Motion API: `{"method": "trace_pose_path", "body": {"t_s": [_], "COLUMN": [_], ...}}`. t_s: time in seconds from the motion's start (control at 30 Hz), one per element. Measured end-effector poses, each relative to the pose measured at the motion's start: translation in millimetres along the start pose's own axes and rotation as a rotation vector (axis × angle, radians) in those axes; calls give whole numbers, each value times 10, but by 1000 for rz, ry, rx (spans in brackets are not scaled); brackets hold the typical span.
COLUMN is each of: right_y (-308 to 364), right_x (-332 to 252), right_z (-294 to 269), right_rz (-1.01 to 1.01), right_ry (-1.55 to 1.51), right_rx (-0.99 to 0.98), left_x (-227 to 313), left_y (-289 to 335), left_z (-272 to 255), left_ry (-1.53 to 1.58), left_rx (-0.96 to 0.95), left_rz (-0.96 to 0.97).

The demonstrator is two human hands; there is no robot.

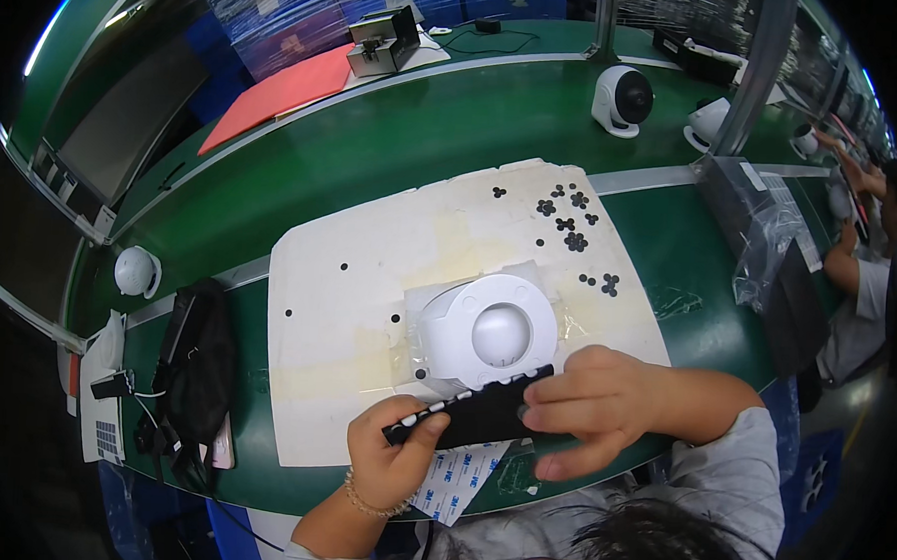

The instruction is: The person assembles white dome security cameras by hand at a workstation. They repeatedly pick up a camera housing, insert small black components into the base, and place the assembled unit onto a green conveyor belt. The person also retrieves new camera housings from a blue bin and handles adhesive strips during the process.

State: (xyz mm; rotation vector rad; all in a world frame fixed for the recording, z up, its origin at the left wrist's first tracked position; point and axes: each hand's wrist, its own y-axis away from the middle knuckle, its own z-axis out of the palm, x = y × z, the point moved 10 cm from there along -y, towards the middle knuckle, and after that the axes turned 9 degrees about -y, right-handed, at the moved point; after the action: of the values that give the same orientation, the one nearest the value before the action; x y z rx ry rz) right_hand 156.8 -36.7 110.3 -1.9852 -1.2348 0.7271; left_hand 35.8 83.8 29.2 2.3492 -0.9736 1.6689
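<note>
The left grip pinched the black sheet near the desk's front edge; whether the right grip, at its right end, pinched too was unclear. Steady tension probably suited neat work.

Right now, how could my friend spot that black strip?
Find the cream board on the green table. Near its front edge, on the person's side of the white ringed housing, the left hand pinches the black strip. It's long with white bits along its upper edge, unlike the round black dots on the board.
</note>
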Motion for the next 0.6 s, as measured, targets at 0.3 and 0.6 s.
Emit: {"method": "trace_pose_path", "body": {"t_s": [0.3,0.6], "right_y": [64,85], "right_x": [360,411], "right_z": [-91,239], "right_rz": [321,578], "right_ry": [-200,-784], "right_rx": [304,-31], "left_x": [93,110], "left_y": [-8,-8], "left_z": [14,46], "left_ry": [8,-57], "left_rx": [2,-31], "left_rz": [61,97]}}
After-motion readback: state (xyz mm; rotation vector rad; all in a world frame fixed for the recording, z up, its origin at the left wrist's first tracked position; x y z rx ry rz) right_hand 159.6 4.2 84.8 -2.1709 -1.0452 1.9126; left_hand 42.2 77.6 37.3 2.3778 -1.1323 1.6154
